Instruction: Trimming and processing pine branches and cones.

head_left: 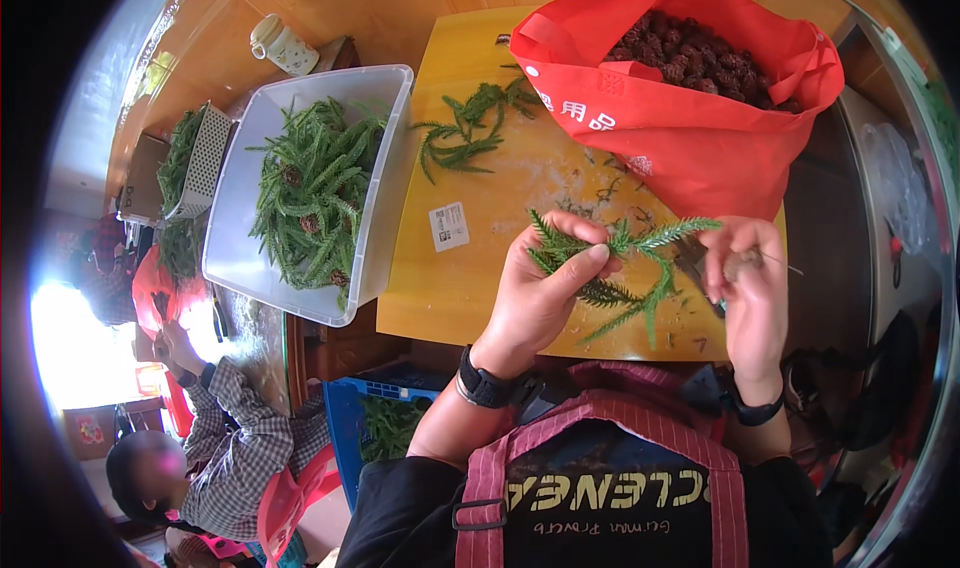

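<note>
My left hand (540, 286) is closed, thumb on top, around a green pine sprig (645, 293) whose needled branches spread out to the right. My right hand (758, 293) is beside the sprig's right tip, fingers bent around a small brownish round thing (742, 264). A thin wire sticks out to the right of those fingers; the small thing is too blurred to name for certain. Both hands are above the near part of the yellow table (480, 293). Further back stands a red bag (690, 153) full of dark brown pine cones (690, 53).
Left on the table are loose green sprigs (470, 128) and a white label (449, 227). A translucent bin (235, 193) holds green sprigs with several cones. A blue crate (345, 428) sits below. At far left, a person in a checkered sleeve (240, 448) handles a red bag.
</note>
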Available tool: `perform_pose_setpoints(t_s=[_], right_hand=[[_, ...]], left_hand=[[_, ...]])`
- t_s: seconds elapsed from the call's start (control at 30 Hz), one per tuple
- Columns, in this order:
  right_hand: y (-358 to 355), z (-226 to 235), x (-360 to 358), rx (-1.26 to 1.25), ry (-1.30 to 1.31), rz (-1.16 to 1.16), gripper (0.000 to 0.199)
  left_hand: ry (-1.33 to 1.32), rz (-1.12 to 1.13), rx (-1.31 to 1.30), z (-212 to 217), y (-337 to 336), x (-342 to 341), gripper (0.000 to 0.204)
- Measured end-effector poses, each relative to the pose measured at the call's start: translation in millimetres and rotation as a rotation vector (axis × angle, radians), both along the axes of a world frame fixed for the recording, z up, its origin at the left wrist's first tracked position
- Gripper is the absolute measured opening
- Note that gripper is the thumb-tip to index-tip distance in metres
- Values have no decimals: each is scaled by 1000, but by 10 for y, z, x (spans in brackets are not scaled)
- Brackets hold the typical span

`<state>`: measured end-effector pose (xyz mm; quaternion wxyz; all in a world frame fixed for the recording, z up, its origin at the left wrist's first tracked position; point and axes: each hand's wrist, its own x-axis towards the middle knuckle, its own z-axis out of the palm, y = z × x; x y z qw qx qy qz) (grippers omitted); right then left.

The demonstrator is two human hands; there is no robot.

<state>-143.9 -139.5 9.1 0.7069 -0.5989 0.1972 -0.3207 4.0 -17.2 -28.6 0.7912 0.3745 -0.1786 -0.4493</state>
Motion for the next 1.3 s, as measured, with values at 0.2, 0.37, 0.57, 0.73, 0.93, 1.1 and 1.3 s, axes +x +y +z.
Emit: perform_pose_setpoints(t_s=[0.2,0.37,0.57,0.73,0.93,1.1,1.3], right_hand=[[109,175,-100,-637,115,114,24],[66,183,44,-1025,253,42,33],[97,41,105,-922,249,-63,32],[122,18,153,-903,174,-136,33],[123,-17,202,-971,116,-207,34],[157,-5,215,-945,94,-234,33],[188,-29,228,-910,50,-239,31]], left_hand=[[-184,108,53,-8,-27,14,15],[-296,161,79,36,-49,-18,16],[-421,214,93,129,-65,-73,16],[-531,182,88,163,-73,-98,16],[-522,166,91,200,-72,-130,14],[-585,189,103,231,-64,-144,12],[-661,202,104,207,-58,-136,11]])
